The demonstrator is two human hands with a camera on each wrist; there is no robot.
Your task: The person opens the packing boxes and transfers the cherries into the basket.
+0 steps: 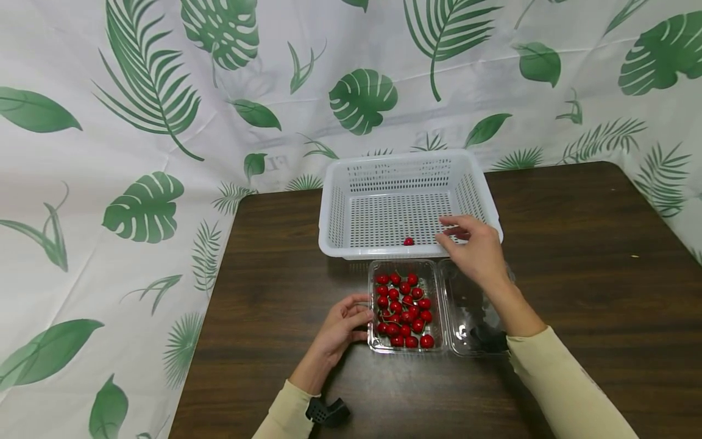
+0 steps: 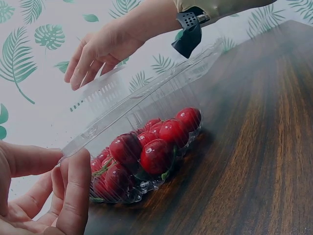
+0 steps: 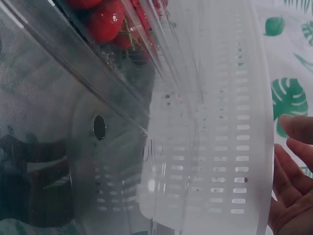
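Partner: State of your left hand [image 1: 342, 323]?
Me: Thumb and fingers pinch the left rim of the clear box [image 1: 384, 347]. The cherries [image 1: 406, 314] lie heaped inside it, just right of those fingers; some have green stems.
Partner: And your right hand [image 1: 474, 247]?
Me: Thumb and fingers apart, nothing seen between them. Below and ahead of it is the white basket [image 1: 362, 252], with slotted walls. Whether my fingers touch the basket, I cannot tell.
Partner: Contents of the basket?
Me: A single cherry [image 1: 408, 241], left of my right hand's thumb, by the near wall.
Partner: Under your right wrist?
Me: The clear lid [image 1: 463, 292], lying beside the box's right edge. Both rest on the dark worktop [image 1: 274, 274]. Beyond my hands hangs a leaf-print cloth [image 1: 362, 100].
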